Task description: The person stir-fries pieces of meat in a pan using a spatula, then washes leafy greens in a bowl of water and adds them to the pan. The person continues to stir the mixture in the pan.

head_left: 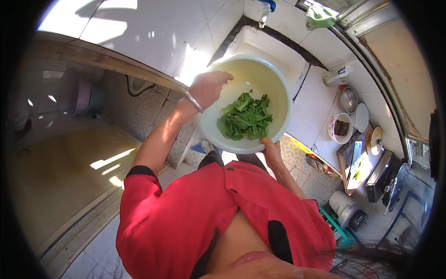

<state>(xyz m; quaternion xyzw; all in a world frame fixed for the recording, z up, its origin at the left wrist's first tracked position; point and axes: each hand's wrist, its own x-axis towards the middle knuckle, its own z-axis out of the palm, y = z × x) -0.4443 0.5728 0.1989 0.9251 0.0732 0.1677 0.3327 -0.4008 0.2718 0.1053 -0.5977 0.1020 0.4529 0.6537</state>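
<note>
A pale plastic basin (278, 115) is tilted in front of my body, at the near edge of the sink. Cut leafy greens (245, 117) lie heaped on its lower side, the side closer to me. My right hand (272, 149) grips the near rim, thumb over the edge and fingers underneath. Across the left rim reaches my left hand (210, 87), a silver bangle on its wrist. Its fingertips hang above the inside of the basin, apart from the greens. Whether its palm rests on the rim is not clear.
Behind the basin is a white sink (275, 43) below a tap (264, 17). Along the right counter stand a metal bowl (347, 100), a floral bowl (332, 129) with something dark inside, a cutting board (360, 171) with a cleaver, and a lidded pot (376, 141).
</note>
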